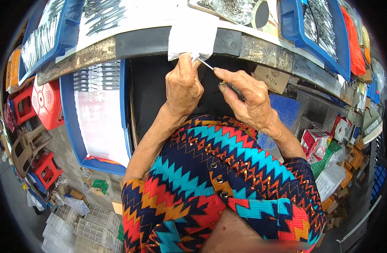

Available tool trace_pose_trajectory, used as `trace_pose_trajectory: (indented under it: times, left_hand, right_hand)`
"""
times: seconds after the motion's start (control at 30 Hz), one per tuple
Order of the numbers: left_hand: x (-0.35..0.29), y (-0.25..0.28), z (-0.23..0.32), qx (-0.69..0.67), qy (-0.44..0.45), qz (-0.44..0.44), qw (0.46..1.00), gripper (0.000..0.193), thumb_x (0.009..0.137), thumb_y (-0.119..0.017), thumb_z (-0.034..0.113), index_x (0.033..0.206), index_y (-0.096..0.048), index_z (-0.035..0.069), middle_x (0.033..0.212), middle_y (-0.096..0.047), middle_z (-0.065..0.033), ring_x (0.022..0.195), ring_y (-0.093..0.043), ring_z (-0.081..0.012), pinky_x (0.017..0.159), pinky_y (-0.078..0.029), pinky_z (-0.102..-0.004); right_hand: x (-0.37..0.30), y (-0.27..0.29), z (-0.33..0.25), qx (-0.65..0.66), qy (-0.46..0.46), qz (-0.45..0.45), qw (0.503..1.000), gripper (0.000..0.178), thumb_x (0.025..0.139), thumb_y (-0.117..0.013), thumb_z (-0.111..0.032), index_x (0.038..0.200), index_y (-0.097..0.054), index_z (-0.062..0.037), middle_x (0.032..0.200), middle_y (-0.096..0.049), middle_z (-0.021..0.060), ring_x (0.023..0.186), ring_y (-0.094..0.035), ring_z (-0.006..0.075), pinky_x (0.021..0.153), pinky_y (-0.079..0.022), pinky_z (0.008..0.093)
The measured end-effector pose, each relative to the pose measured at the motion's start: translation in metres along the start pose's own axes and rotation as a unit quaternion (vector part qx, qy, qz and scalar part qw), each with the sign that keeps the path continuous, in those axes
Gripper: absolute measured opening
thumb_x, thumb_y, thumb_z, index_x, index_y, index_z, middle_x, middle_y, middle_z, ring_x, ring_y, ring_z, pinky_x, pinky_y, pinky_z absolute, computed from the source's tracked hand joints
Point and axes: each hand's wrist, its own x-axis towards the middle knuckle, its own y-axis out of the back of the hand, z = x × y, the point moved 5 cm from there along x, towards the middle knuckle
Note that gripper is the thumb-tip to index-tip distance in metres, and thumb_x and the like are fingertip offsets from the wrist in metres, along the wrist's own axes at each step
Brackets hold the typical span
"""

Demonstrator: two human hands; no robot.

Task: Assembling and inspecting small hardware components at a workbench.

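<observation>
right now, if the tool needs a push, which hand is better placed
Probably the right hand: it grips the tool, which points toward the white piece. The left hand is busy, pinching that piece at the cloth's near edge.

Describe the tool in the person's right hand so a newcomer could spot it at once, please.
Start at the workbench edge across the top, where a white sheet hangs over. Just below and right, the right hand grips the tool. Unlike the white sheet, it has a thin metal shaft and dark handle.
</observation>
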Motion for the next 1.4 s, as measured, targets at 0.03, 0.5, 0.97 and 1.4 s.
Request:
trace_pose_trajectory:
  times: [0.03,0.5,0.97,1.4]
  left_hand:
    - [0.0,0.0,0.001,0.002,-0.001,0.0,1.0,0.007,0.086,-0.045,0.0,0.092,-0.046,-0.004,0.06,-0.05,-0.013,0.051,-0.055,-0.0266,0.043,-0.041,-0.0343]
    - [0.004,0.002,0.005,0.045,-0.046,0.021,0.998,0.007,0.084,-0.049,-0.001,0.09,-0.046,-0.004,0.062,-0.049,-0.0165,0.051,-0.056,-0.0314,0.042,-0.04,-0.0362]
    - [0.001,0.001,0.006,0.031,-0.019,0.029,0.999,0.006,0.085,-0.047,-0.001,0.09,-0.046,-0.005,0.063,-0.049,-0.0144,0.05,-0.054,-0.0275,0.043,-0.039,-0.036]
    - [-0.001,-0.002,0.0,0.056,-0.049,0.025,0.997,0.014,0.084,-0.049,-0.001,0.094,-0.048,-0.01,0.071,-0.052,-0.0159,0.05,-0.056,-0.0272,0.042,-0.042,-0.0326]
  right_hand:
    - [0.001,0.0,0.001,0.01,-0.011,-0.008,1.0,0.032,0.071,-0.061,0.002,0.103,-0.058,-0.0002,0.066,-0.053,0.0115,0.052,-0.052,0.0217,0.045,-0.043,0.0312]
    - [-0.02,-0.03,0.035,0.739,-0.411,-0.034,0.533,0.029,0.083,-0.053,-0.008,0.111,-0.053,0.0019,0.069,-0.052,0.0099,0.041,-0.038,0.0054,0.033,-0.028,0.0152]
    - [-0.008,-0.007,0.001,-0.079,0.041,0.065,0.994,0.027,0.071,-0.063,-0.004,0.098,-0.059,-0.0049,0.06,-0.045,0.0088,0.048,-0.05,0.0214,0.043,-0.043,0.0308]
    - [0.006,-0.001,0.009,0.094,-0.088,-0.004,0.992,0.023,0.072,-0.063,0.001,0.095,-0.062,0.0023,0.07,-0.061,0.011,0.056,-0.057,0.0145,0.048,-0.047,0.0251]
